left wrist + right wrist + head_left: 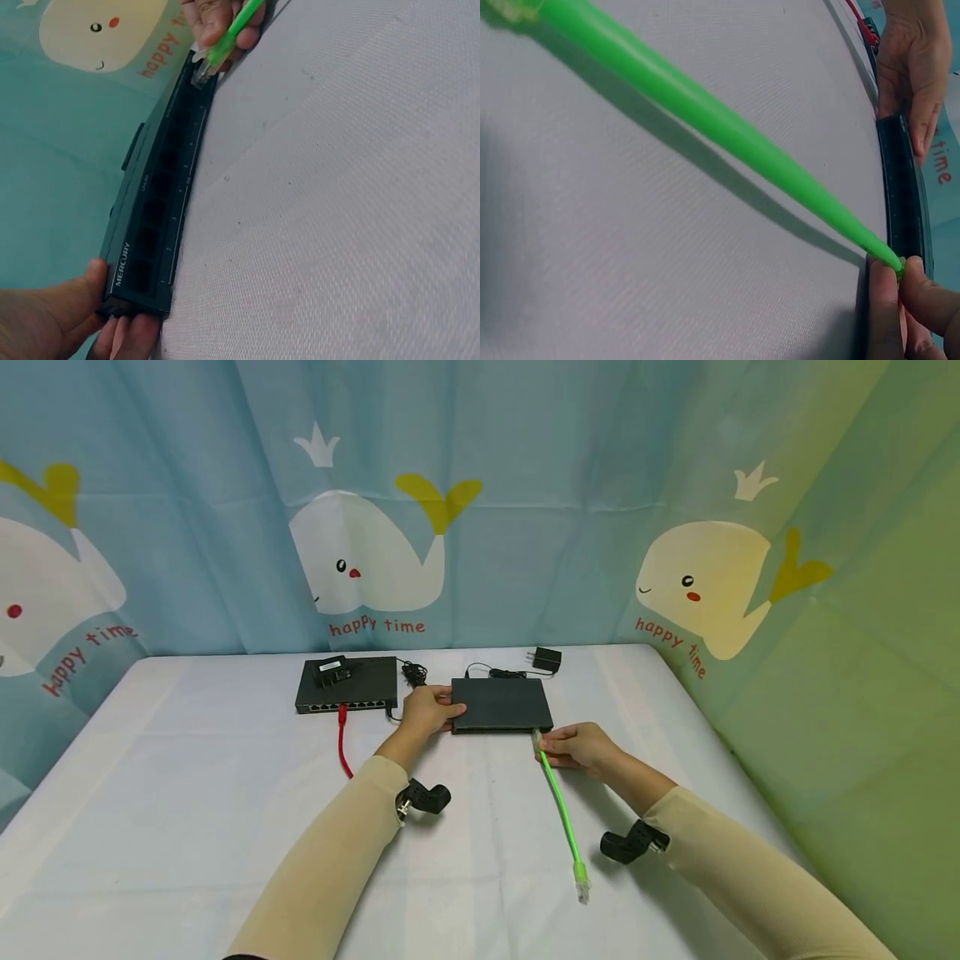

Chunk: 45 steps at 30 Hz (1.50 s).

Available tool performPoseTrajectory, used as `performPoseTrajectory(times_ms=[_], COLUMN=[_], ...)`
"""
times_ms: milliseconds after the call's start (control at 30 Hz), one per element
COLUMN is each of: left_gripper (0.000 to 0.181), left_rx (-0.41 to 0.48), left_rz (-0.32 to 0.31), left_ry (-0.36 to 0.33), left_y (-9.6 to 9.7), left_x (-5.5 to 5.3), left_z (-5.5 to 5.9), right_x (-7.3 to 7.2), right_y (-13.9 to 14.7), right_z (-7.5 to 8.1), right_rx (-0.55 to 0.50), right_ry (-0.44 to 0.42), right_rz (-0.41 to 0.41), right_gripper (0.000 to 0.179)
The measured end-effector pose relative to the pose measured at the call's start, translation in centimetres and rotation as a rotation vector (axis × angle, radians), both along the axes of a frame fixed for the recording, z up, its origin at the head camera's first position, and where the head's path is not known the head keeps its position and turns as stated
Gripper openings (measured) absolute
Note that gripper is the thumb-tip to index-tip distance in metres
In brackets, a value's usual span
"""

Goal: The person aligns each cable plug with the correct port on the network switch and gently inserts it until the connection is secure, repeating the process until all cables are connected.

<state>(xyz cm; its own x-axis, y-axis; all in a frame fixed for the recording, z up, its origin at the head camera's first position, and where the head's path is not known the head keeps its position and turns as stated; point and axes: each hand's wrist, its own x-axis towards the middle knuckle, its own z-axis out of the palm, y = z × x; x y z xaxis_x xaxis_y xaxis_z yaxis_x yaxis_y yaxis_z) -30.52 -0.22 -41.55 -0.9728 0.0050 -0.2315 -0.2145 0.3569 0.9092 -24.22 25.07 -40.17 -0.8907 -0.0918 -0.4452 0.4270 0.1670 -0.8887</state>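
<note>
A black network switch marked MERCURY lies on the white table, its row of ports turned toward me. My left hand grips its left end, thumb on top and fingers beneath, as the left wrist view shows. At the right end, my right hand pinches one plug of a short green network cable. That clear plug is right at the endmost port; how deep it sits I cannot tell. The cable's other plug points toward me over the table.
Left of it stands a second black switch with a red network cable plugged in and a power adapter on top. Behind the gripped switch lies another adapter with its cord. A whale-print curtain hangs along the back.
</note>
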Motion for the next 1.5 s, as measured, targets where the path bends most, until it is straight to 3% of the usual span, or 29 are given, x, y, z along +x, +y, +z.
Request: performPoseTrajectory(times_ms=[633, 900, 1167, 1500], left_gripper=[0.051, 0.051, 0.051, 0.051], left_rx=[0.012, 0.006, 0.008, -0.007], left_rz=[-0.007, -0.006, -0.012, -0.009], left_ry=[0.004, -0.026, -0.001, -0.012], left_y=[-0.2, -0.1, -0.1, 0.0], left_x=[0.3, 0.0, 0.1, -0.1], left_z=[-0.1, -0.2, -0.1, 0.0], right_x=[0.6, 0.7, 0.7, 0.4], right_y=[-0.8, -0.8, -1.0, -1.4], right_z=[-0.1, 0.0, 0.1, 0.0], right_rx=[-0.026, 0.011, 0.086, 0.072], right_ry=[0.035, 0.031, 0.062, 0.083], right_rz=[-0.043, -0.038, -0.042, -0.113], right_gripper=[0.036, 0.035, 0.031, 0.030])
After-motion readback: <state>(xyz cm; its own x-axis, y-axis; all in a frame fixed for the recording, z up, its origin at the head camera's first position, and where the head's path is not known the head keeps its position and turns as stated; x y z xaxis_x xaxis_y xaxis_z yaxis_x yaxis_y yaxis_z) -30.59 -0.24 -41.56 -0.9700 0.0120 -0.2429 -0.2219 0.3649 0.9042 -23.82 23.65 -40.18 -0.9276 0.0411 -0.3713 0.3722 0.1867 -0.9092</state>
